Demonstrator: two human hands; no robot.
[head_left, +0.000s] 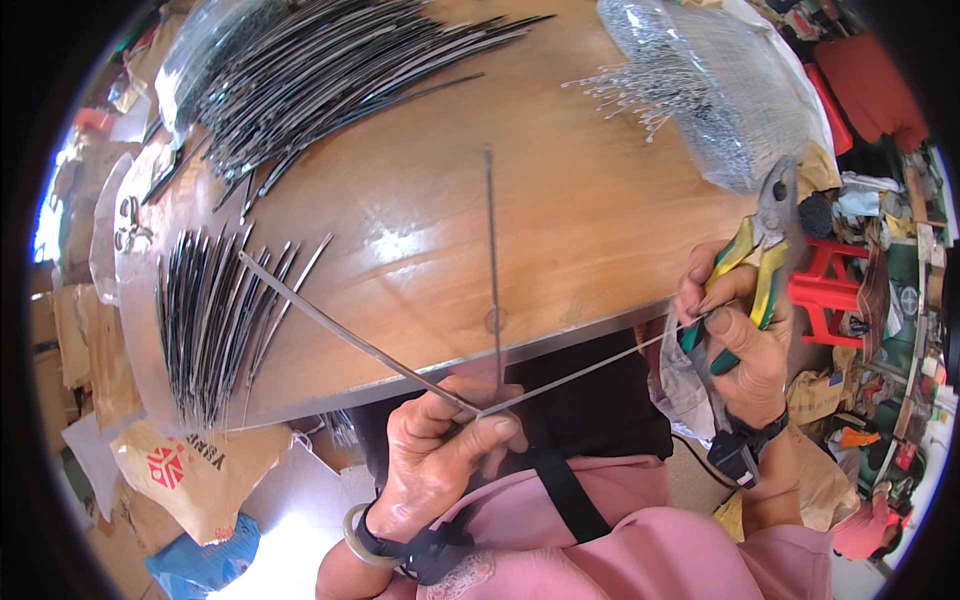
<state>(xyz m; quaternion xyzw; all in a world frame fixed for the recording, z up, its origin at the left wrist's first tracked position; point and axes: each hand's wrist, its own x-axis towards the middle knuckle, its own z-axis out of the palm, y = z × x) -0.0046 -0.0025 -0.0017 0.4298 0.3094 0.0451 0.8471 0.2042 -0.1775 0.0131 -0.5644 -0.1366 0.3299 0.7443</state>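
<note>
My left hand [445,440], thumb and fingers closed, pinches a thin dark strip [340,325] that slants up to the left over the table. From the same pinch a thin pale wire [585,370] runs rightward to my right hand [745,330]. A second dark strip [491,230] points away from me, its near end by my left fingers; whether they grip it too, I cannot tell. My right hand is wrapped round pliers [770,230] with yellow and green handles, jaws pointing away. Its thumb and finger also pinch the wire's far end.
On the wooden table [600,240], a large pile of dark strips [320,85] lies at the back left, with a smaller bundle [205,320] nearer. A plastic-wrapped bundle of looped wires [700,100] lies back right. Beyond the table are a red stool [830,290] and a paper sack [200,480].
</note>
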